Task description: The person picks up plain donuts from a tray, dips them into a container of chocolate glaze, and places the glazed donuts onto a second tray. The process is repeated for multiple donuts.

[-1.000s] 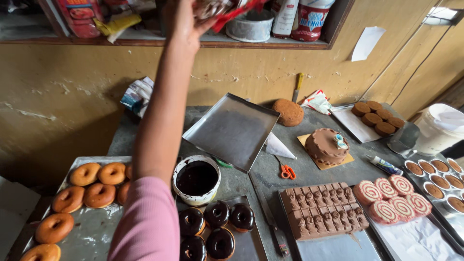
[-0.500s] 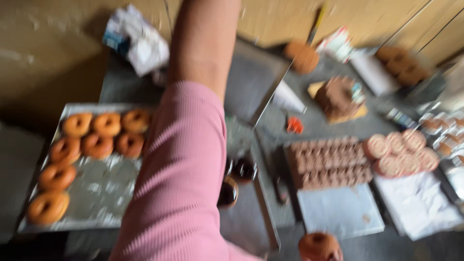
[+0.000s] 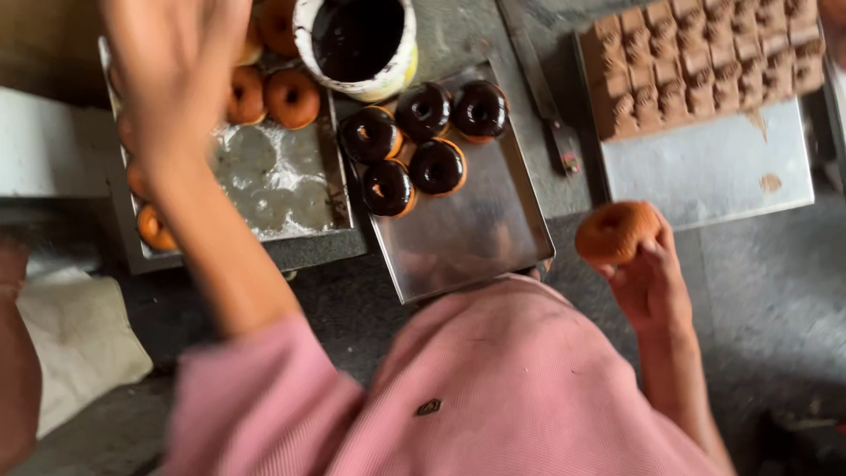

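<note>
Left hand (image 3: 176, 79) raised and blurred, fingers spread loose, gripping nothing, hovering over the tray of plain doughnuts (image 3: 291, 99) left of the steel tray (image 3: 476, 238). That steel tray sits mid-counter (image 3: 758, 291) with five chocolate-glazed doughnuts (image 3: 423, 145) on its far end, chocolate bowl (image 3: 357, 40) just beyond it. Right of the steel tray, right hand (image 3: 648, 278) fingers closed round a plain doughnut (image 3: 615, 232), held up above the counter; brown square pieces (image 3: 705, 62) on a tray further back-right.

Bare tray (image 3: 476, 234) beside glazed doughnuts (image 3: 423, 145)
</note>
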